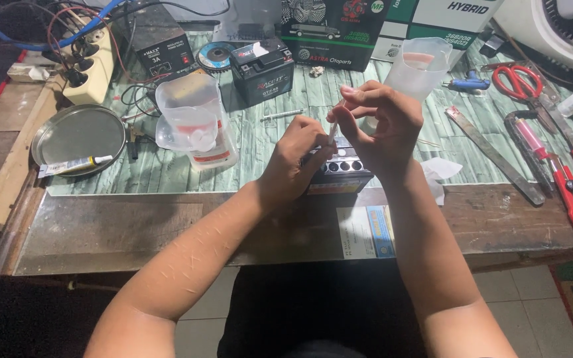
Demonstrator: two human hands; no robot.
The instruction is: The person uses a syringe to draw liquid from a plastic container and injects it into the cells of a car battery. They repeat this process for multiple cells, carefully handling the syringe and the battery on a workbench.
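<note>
**Both hands at a small battery**

A round metal tray (77, 136) lay far left. Beside a clear measuring jug (193, 119), the left hand (296, 162) gripped the small black battery (343, 171) on the bench. The right hand (382, 122) pinched a thin white tube (333, 131) above it. Red scissors (517, 81) lay far right.

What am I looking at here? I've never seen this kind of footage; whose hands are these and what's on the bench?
This is one view from a camera worn on a person's head, looking down at their own bare hands over a workbench. The left hand steadies a small black battery with round openings on top. The right hand pinches a thin white stick above it. Nearby lie a clear measuring jug, a second black battery, a round metal tray with a glue tube, and red-handled scissors.
</note>
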